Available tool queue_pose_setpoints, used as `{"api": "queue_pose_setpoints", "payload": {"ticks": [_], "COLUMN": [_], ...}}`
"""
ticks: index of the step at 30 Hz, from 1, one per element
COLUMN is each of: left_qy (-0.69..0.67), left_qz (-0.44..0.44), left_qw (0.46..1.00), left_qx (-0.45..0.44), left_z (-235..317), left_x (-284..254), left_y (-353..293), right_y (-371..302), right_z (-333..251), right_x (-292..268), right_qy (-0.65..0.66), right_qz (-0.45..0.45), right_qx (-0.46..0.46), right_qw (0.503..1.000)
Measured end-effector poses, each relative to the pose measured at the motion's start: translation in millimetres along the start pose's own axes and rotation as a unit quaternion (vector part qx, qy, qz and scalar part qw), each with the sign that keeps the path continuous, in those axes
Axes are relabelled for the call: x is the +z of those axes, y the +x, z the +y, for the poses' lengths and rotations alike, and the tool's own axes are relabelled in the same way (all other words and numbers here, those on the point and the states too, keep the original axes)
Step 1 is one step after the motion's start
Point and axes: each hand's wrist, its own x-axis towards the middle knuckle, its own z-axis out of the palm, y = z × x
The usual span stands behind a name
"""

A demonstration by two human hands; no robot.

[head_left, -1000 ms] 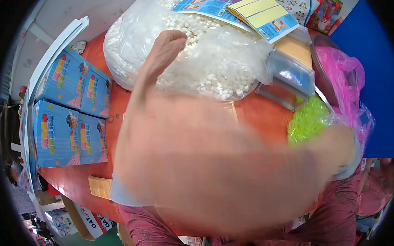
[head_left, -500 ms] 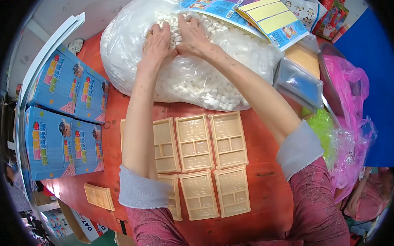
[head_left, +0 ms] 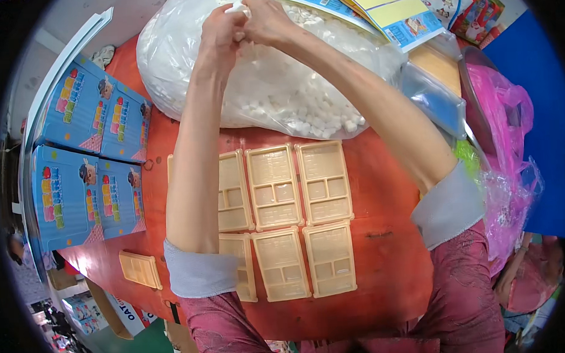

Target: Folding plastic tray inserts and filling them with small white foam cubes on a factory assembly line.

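Note:
A large clear plastic bag (head_left: pixel 186 86) full of small white chunky pieces (head_left: pixel 330 106) lies across the far part of the red table. Above its far side my two hands come together, fingers curled. White pieces show between the fingers of my left hand (head_left: pixel 220 32) and against my right hand (head_left: pixel 266 20); how many is hidden. Nearer to me, under my forearms, cream plastic trays with compartments (head_left: pixel 273 186) lie in two rows. My left forearm covers part of the left-hand trays.
Blue printed boxes (head_left: pixel 71 196) stand at the left, with one small cream tray (head_left: pixel 139 270) in front of them. Printed card sheets (head_left: pixel 389 14) rest on the bag's far right. Pink plastic bags (head_left: pixel 501 106) and clear packaging (head_left: pixel 432 96) crowd the table's right side.
Both hands have lifted out of the white pieces and moved farther away, closing around some of them. The view has shifted slightly, so the trays sit higher in it.

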Motion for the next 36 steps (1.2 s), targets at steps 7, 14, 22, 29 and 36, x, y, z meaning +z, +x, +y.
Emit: {"api": "queue_pose_setpoints", "payload": {"ticks": [7,14,22,29,36], "left_qy": [-0.120,-0.174,-0.153,-0.127,-0.024], "left_qz": [0.056,0.088,0.121,0.151,0.054], "left_qw": [0.990,0.981,0.981,0.977,0.995], "left_qx": [-0.052,0.021,0.002,-0.078,-0.079], "left_z": [0,-3,2,-41,-80], "left_x": [24,32,82,102,84], "left_y": [18,-8,-144,-190,-202], "right_y": [2,-15,-143,-201,-228], "right_z": [13,9,-70,-35,0], "right_x": [26,-6,-89,-74,-67], "right_qy": [-0.330,-0.170,-0.075,-0.034,0.003], "right_qz": [0.195,0.104,-0.081,-0.114,-0.121], "right_qx": [-0.056,-0.109,-0.152,0.014,0.023], "right_qw": [0.922,0.974,0.982,0.993,0.992]}}
